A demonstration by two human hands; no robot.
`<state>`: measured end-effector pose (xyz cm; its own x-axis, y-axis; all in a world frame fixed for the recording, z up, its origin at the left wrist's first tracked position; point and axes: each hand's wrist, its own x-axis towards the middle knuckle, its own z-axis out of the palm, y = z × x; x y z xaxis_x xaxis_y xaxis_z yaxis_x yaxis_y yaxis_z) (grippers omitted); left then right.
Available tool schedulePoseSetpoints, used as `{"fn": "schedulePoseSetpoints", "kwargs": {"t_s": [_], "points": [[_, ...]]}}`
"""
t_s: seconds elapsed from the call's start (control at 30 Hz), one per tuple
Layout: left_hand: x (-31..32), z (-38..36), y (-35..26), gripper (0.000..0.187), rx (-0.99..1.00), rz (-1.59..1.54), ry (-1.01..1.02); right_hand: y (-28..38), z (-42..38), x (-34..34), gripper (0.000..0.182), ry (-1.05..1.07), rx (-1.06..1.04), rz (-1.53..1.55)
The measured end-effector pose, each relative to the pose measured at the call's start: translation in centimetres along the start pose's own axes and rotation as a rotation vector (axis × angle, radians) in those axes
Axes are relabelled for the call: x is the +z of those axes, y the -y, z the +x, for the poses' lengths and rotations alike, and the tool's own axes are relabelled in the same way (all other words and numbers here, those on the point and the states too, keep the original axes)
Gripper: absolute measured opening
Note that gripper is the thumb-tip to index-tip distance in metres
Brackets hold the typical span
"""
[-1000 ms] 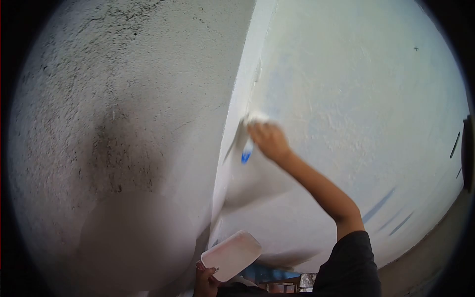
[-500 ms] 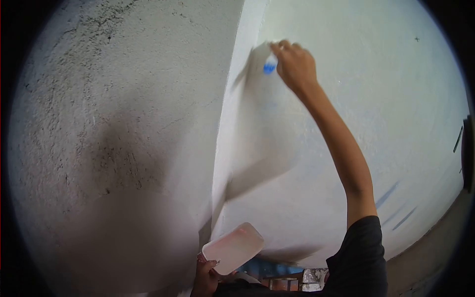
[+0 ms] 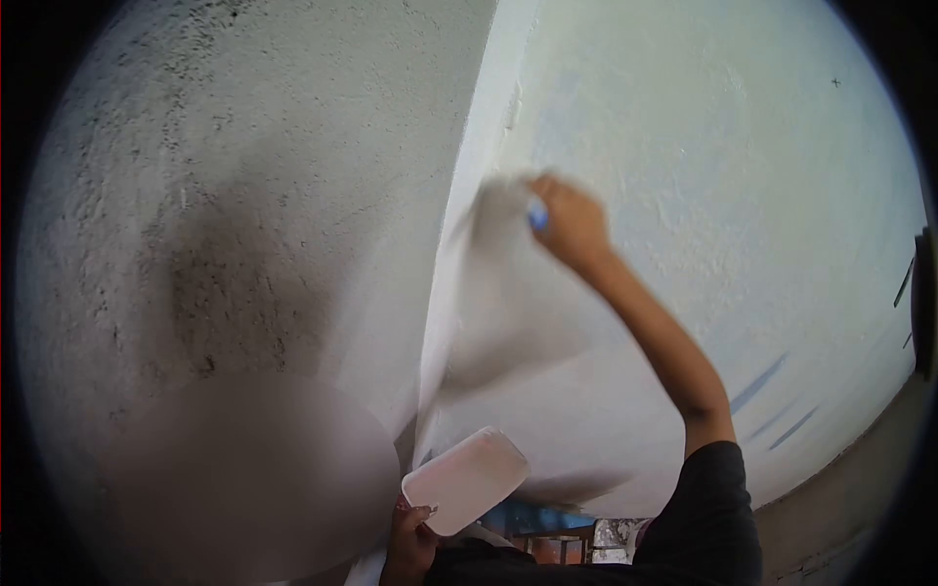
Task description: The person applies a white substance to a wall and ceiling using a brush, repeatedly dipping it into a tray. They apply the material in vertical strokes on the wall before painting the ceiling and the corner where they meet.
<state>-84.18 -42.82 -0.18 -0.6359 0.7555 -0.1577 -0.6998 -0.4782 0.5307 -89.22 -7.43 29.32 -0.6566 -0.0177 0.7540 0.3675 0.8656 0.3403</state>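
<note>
Aloft, right hand (image 3: 570, 225) near wall (image 3: 674, 283)

Blurred blue-ended brush (image 3: 536, 215) well above a pale, tilted, round-cornered tub (image 3: 467, 481).

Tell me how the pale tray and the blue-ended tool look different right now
The tray shows broad and pale, while the tool shows as a small blue patch. The tray is low in the left hand; the tool is higher, in the right hand. The tray is fairly sharp, whereas the tool is blurred and mostly hidden. Each is held in one hand.
</note>
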Motion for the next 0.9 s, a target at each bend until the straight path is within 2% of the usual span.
{"fn": "schedulePoseSetpoints", "kwargs": {"t_s": [0.03, 0.1, 0.2, 0.3, 0.37, 0.43, 0.57, 0.63, 0.7, 0.83, 0.9], "points": [[0.4, 0.0, -0.2, 0.053, -0.022, -0.006, 0.002, -1.0, 2.3, -2.4, 0.042, -0.067, 0.027, -0.028], [0.0, 0.1, -0.2, 0.053, -0.056, 0.009, 0.021, -2.4, 5.4, -5.1, 0.036, -0.328, -0.049, -0.100], [-1.6, 0.8, 0.5, 0.054, -0.059, 0.043, 0.018, -2.5, 4.8, -3.8, 0.033, -0.330, -0.084, -0.306], [-0.9, 0.9, 0.6, 0.055, -0.017, 0.041, -0.022, -0.3, -1.8, 2.0, 0.035, -0.239, -0.208, -0.429], [-1.2, 0.6, -0.1, 0.055, -0.050, 0.064, 0.032, 2.6, -7.7, 6.0, 0.036, -0.117, -0.237, -0.324], [-1.4, 0.5, 0.1, 0.055, -0.031, 0.044, -0.001, 5.2, -12.6, 8.8, 0.036, -0.069, -0.276, -0.221], [0.3, -0.8, -0.5, 0.056, 0.015, 0.014, -0.116, 7.2, -15.6, 9.3, 0.035, 0.192, -0.180, 0.030], [0.4, -1.2, -0.7, 0.057, 0.020, 0.037, -0.123, 6.3, -13.2, 8.0, 0.035, 0.293, -0.082, 0.163], [0.1, -1.4, -1.0, 0.057, 0.015, 0.059, -0.099, 4.0, -9.1, 5.6, 0.039, 0.241, -0.037, 0.138], [-1.1, -1.5, -1.3, 0.060, -0.036, 0.068, -0.022, -2.0, 1.3, -1.1, 0.026, -0.046, 0.013, 0.138], [-1.0, -1.6, -1.2, 0.062, -0.038, 0.048, -0.033, -4.8, 6.5, -5.6, 0.026, -0.168, 0.009, 0.096]]}}
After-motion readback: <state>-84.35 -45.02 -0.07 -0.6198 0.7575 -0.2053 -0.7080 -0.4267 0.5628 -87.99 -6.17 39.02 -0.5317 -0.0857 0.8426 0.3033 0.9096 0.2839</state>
